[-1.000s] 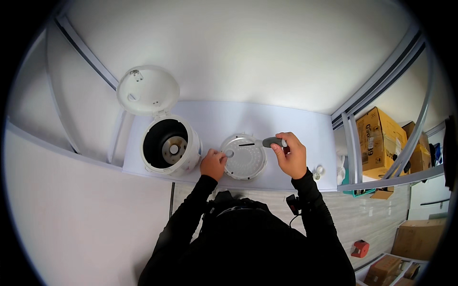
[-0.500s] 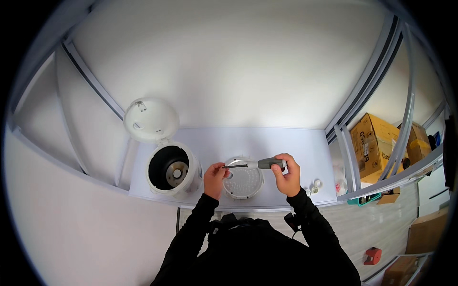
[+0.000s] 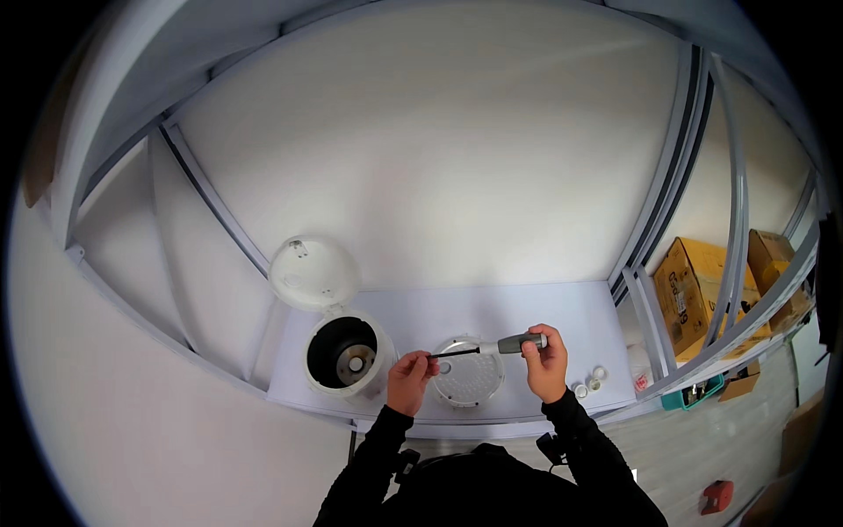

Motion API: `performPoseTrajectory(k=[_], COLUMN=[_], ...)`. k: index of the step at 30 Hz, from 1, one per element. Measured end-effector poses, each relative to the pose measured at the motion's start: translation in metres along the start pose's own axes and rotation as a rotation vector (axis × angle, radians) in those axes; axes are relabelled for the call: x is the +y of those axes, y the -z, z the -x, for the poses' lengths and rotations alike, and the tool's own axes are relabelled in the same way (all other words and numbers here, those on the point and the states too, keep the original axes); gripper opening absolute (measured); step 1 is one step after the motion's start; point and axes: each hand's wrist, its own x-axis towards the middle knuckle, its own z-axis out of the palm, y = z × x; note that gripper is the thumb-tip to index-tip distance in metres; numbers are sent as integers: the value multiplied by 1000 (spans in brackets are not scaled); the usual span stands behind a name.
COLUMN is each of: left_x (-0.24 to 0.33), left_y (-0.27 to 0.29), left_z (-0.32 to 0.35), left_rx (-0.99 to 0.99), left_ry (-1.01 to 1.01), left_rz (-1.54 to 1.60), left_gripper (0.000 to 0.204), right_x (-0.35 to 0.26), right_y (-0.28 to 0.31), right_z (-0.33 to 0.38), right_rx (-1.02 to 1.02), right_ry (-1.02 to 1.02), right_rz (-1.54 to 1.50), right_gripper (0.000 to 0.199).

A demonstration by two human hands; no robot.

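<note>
While right hand (image 3: 546,364) holds screwdriver (image 3: 511,344) sideways — left hand (image 3: 410,379) pinches tip (image 3: 435,356).

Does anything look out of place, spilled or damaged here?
Nothing looks spilled or visibly damaged near the grey-handled screwdriver or the round white dotted disc. Only a small red object on the grey floor, lower right, seems out of place, away from the white table.

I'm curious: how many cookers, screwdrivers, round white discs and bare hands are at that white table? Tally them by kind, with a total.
Open cooker: 1
Screwdriver: 1
Round white disc: 1
Bare hands, left hand and right hand: 2
Total: 5
</note>
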Motion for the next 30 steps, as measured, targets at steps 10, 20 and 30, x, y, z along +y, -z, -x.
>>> performPoseTrajectory(k=[10, 20, 30], left_x=[40, 101, 102], left_y=[30, 63, 76], left_z=[49, 132, 154], left_rx=[82, 146, -101], left_ry=[-11, -334, -193], left_rz=[-72, -417, -405], left_gripper=[21, 19, 23], right_x=[-47, -75, -95], right_y=[-35, -87, -93], right_z=[26, 88, 113], right_rx=[-334, -576, -456], right_ry=[98, -470, -297], right_rz=[81, -62, 79], right_gripper=[30, 28, 24])
